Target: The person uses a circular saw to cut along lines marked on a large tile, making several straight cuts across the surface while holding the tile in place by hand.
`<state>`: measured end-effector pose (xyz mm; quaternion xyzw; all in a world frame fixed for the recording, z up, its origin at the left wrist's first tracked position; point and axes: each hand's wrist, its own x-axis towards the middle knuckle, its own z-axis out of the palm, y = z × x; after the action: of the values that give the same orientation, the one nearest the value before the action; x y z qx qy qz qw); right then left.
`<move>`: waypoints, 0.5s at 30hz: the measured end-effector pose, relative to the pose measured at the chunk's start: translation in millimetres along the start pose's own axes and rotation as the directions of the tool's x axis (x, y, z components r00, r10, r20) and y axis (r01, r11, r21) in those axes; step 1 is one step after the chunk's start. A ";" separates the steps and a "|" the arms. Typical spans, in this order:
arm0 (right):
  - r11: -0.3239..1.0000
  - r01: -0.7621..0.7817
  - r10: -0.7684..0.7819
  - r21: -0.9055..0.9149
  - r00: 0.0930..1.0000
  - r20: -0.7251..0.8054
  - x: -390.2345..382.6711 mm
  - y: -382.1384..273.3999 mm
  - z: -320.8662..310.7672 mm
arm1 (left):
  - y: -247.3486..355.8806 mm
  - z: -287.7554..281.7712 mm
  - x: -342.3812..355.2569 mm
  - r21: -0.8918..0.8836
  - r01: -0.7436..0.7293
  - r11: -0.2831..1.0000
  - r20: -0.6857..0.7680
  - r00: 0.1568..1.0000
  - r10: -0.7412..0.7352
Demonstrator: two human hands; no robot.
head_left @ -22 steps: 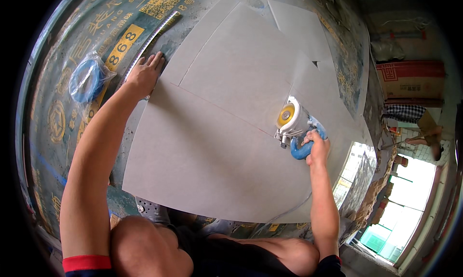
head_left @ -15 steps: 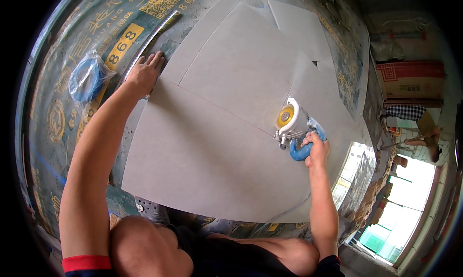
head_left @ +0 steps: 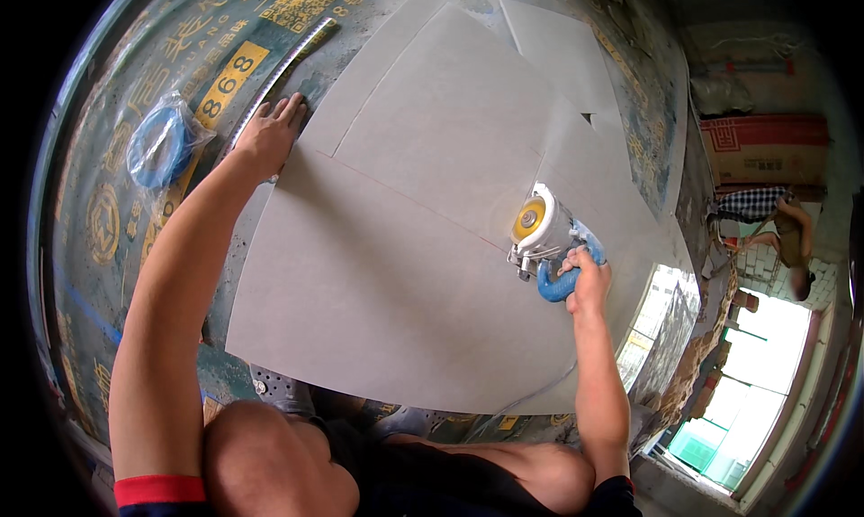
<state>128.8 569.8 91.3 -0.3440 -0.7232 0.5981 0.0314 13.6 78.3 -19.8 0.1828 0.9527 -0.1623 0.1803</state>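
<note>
A large grey tile [head_left: 396, 274] lies flat in front of my knees. It bears scored lines and a thin red marking line. My right hand [head_left: 588, 281] is closed round the blue handle of a handheld tile saw [head_left: 545, 230], which rests on the tile's right part. Its round yellow blade sits under a white guard, at the lower end of a cut line, with a faint dusty haze beside it. At the tile's left edge, my left hand [head_left: 270, 139] leans with fingers stretched out, beside a curved-looking metal ruler [head_left: 290, 62].
A blue roll in clear plastic [head_left: 162, 148] lies left on the printed green floor covering [head_left: 99, 292]. Another grey tile piece [head_left: 562, 49] lies at the far right. The saw's cord [head_left: 531, 398] trails toward me. Further right are a red-brown carton [head_left: 769, 148] and another person [head_left: 792, 233].
The saw and my right hand have shifted slightly left. My left hand stays nearly in place. The other person at the right has changed posture.
</note>
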 end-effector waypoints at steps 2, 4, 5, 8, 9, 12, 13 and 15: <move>1.000 -0.005 0.005 0.010 1.000 0.010 -0.4 0.5 1.0 | -0.2 0.3 -0.4 -0.005 0.001 1.000 -0.007 1.000 -0.001; 1.000 -0.003 0.003 0.014 1.000 0.010 0.0 -0.9 1.0 | 0.2 -0.6 -0.2 -0.013 0.005 1.000 -0.006 1.000 -0.005; 1.000 -0.003 0.003 0.012 1.000 0.011 -0.3 -1.0 1.3 | 0.2 -1.0 -0.5 -0.009 0.002 1.000 -0.002 1.000 -0.002; 1.000 0.007 -0.006 -0.007 1.000 0.013 -1.8 -1.0 1.8 | 0.3 -2.5 -1.2 0.009 -0.006 1.000 0.008 1.000 0.006; 1.000 0.015 -0.015 -0.015 1.000 -0.002 -2.3 -0.7 1.8 | 0.5 -2.6 -1.2 0.017 -0.008 1.000 0.012 1.000 0.008; 1.000 0.019 -0.019 -0.015 1.000 -0.005 -3.2 -3.5 1.1 | 0.3 -4.5 -0.6 0.024 -0.008 1.000 0.018 1.000 0.007; 1.000 0.004 -0.004 -0.011 1.000 0.004 -4.1 -3.6 1.1 | 0.4 -4.5 -0.5 0.025 -0.008 1.000 0.019 1.000 0.007; 1.000 -0.002 0.002 0.005 1.000 -0.010 -5.3 -4.4 0.7 | 0.2 -4.8 -0.3 0.010 -0.008 1.000 0.029 1.000 0.008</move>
<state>130.4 566.1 96.9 -0.3477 -0.7212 0.5981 0.0355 12.6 80.2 -15.5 0.1851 0.9485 -0.1689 0.1938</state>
